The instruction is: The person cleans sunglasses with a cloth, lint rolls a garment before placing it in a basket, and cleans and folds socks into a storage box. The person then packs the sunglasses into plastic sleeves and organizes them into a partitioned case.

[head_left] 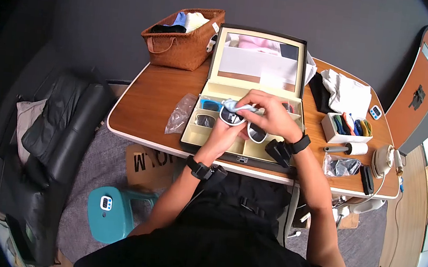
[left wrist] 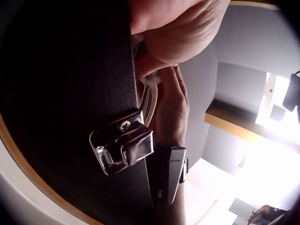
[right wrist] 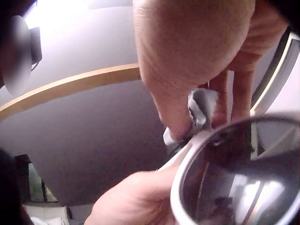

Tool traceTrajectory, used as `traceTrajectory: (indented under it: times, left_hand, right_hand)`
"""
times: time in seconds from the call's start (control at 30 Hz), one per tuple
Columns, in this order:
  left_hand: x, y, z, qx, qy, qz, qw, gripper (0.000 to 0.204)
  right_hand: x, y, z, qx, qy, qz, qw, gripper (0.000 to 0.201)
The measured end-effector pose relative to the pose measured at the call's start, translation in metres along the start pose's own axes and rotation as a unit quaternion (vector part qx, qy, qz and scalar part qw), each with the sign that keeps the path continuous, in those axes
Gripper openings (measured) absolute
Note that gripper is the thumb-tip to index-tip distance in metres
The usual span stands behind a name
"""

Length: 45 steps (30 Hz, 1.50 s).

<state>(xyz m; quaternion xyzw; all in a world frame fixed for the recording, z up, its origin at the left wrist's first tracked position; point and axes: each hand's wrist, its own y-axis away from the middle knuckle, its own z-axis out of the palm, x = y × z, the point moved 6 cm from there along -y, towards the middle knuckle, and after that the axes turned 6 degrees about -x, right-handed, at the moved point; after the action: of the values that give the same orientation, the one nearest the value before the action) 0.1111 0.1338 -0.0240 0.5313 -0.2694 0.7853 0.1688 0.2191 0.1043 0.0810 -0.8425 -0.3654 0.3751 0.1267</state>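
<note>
White-framed sunglasses (head_left: pixel 257 133) with dark round lenses are held over the open glasses case (head_left: pixel 262 93). My left hand (head_left: pixel 217 141) grips their frame from below, beside one lens. Between thumb and fingers, my right hand (head_left: pixel 270 116) pinches a pale blue cloth (head_left: pixel 231 105) at the rim of that lens. The right wrist view shows the bunched cloth (right wrist: pixel 204 105) up close, with the other lens (right wrist: pixel 234 180) large in front. Blue-framed sunglasses (head_left: pixel 210 105) and a pale-framed pair (head_left: pixel 205 120) lie in compartments to the left.
A clear plastic bag (head_left: pixel 180 114) lies left of the case, below a woven basket (head_left: pixel 181 52) of cloths. On the right are white fabric (head_left: pixel 351 95), a box of rolled cloths (head_left: pixel 346 138), a lint roller (head_left: pixel 356 149) and a steamer (head_left: pixel 382 160). The case's metal latch (left wrist: pixel 123 145) faces me.
</note>
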Motion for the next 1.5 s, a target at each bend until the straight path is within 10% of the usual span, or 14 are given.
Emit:
traceTrajectory:
  times: [0.63, 0.9, 1.17, 1.5]
  left_hand:
    - [0.008, 0.002, 0.002, 0.041, -0.053, 0.057, 0.996, 0.017]
    - [0.007, 0.000, -0.002, 0.015, 0.039, -0.025, 0.999, 0.021]
    - [0.009, 0.002, -0.022, 0.117, 0.158, 0.047, 0.979, 0.019]
    - [0.012, 0.004, -0.024, 0.139, 0.128, 0.061, 0.980, 0.023]
  right_hand:
    - [-0.006, -0.004, 0.016, 0.012, 0.005, -0.118, 0.993, 0.013]
    - [0.017, -0.001, 0.005, 0.063, 0.013, 0.039, 0.997, 0.013]
    - [0.014, 0.000, 0.006, 0.053, -0.034, -0.046, 0.997, 0.013]
    - [0.018, 0.000, 0.014, -0.004, -0.028, 0.040, 0.999, 0.023]
